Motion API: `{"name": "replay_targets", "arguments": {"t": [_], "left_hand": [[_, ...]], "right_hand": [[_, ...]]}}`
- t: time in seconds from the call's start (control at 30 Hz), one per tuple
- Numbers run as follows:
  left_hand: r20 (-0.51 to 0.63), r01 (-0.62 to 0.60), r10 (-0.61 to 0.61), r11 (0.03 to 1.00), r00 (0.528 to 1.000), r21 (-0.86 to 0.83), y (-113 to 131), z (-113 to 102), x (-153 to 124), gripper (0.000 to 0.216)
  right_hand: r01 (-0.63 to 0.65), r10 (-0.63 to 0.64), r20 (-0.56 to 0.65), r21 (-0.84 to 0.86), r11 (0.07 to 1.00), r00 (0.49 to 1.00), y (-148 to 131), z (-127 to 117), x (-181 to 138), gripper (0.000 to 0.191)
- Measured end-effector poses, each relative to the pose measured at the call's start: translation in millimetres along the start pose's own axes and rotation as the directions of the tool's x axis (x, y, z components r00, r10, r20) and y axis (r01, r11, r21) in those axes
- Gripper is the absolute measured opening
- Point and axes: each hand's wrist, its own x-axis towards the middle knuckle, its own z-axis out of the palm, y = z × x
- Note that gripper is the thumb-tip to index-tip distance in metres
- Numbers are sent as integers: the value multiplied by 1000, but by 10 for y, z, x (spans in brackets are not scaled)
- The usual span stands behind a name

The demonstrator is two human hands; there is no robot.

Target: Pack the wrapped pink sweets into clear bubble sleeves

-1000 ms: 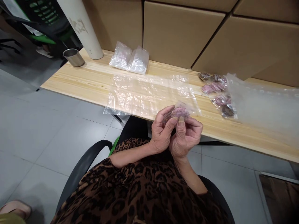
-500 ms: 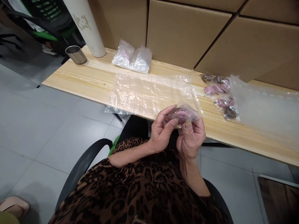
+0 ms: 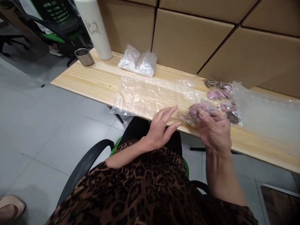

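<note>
Pinched in my right hand (image 3: 215,128) is a clear plastic packet (image 3: 195,112) with pink and dark contents, held over the table's front edge. What the contents are, I cannot make out. My left hand (image 3: 161,128) is empty, thumb and fingers apart, at the table edge to the left of the packet. A large flat clear plastic bag (image 3: 145,97) lies on the table beyond my left hand. Several similar small packets, among them a pink packet (image 3: 219,93) and a dark packet (image 3: 233,117), lie just past my right hand.
The wooden table (image 3: 77,82) carries two filled clear bags (image 3: 146,62), a steel cup (image 3: 84,57) and a tall white bottle (image 3: 97,31). Frosted plastic bags (image 3: 267,109) cover its right end. Cardboard boxes (image 3: 192,40) stand stacked along the back. A chair (image 3: 58,18) is at the far left.
My right hand has moved right with the packet, away from my left hand. My left hand has let go of the packet, and its fingers have opened.
</note>
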Motion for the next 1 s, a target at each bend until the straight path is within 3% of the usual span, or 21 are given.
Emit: {"name": "replay_targets", "arguments": {"t": [0.07, 0.13, 0.27, 0.4, 0.47, 0.57, 0.63, 0.73, 0.8, 0.87, 1.0], "left_hand": [[118, -65, 30, 949, 993, 307, -19, -50, 15, 41], [249, -149, 32, 874, 968, 463, 4, -18, 29, 33], [453, -315, 73, 814, 889, 487, 111, 197, 71, 34], [532, -416, 169, 822, 830, 389, 199, 287, 85, 35], [454, -420, 255, 852, 854, 312, 218, 177, 74, 36], [168, -316, 274, 891, 947, 326, 196, -210, 82, 34], [-70, -109, 163, 867, 984, 486, 143, -559, 118, 38], [-311, 238, -23, 698, 950, 675, 20, -1019, 215, 51], [-350, 352, -123, 595, 928, 723, -65, -1186, 297, 56], [-322, 378, -199, 539, 926, 753, -126, -1229, 380, 54], [-229, 376, -324, 527, 918, 762, -135, -1149, 506, 24]], "right_hand": [[-134, 132, -20, -68, 989, 991, 19, -164, 165, 35], [-206, 194, -85, -162, 965, 977, 26, -338, 276, 33], [-117, 60, -183, -321, 940, 981, -150, -565, 350, 22], [56, -112, -151, -333, 941, 982, -451, -447, 365, 16], [50, -74, -66, -308, 950, 995, -531, -265, 408, 19], [-37, 68, 106, -269, 962, 992, -497, 96, 553, 28], [-131, 183, 188, -260, 957, 965, -394, 367, 678, 28], [-258, 330, 185, -327, 909, 926, -201, 773, 831, 27], [-303, 382, 171, -360, 882, 908, -84, 1001, 891, 26], [-334, 418, 184, -361, 870, 890, 16, 1160, 933, 21], [-391, 475, 124, -407, 825, 871, 180, 1254, 1032, 13]]}}
